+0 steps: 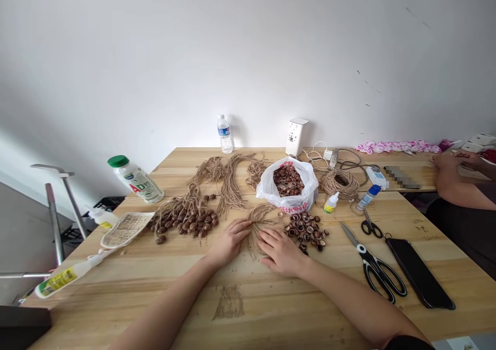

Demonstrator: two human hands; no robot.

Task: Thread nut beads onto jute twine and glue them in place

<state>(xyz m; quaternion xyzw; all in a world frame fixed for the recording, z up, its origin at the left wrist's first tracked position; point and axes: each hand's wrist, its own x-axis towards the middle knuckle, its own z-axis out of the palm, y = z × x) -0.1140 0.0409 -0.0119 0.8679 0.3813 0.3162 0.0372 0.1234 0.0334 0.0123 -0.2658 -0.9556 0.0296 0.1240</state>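
Your left hand point(229, 242) and right hand point(281, 252) lie flat and open, pressing the jute twine bundle point(259, 216) between them, apparently to steady its strands; nut shells point(306, 230) lie just right.

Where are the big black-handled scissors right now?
In the head view, the big black-handled steel scissors lie flat on the light wooden table, right of the right hand, beside the black rectangular phone.

Large scissors point(377, 273) lying beside black phone point(419, 273), small scissors point(371, 227) lying just above. White bag point(306, 187) of shells sitting mid-table, twine coil point(341, 183) lying beside it. Water bottle point(224, 134) standing near wall. Co-worker's hand point(445, 165) resting far right.
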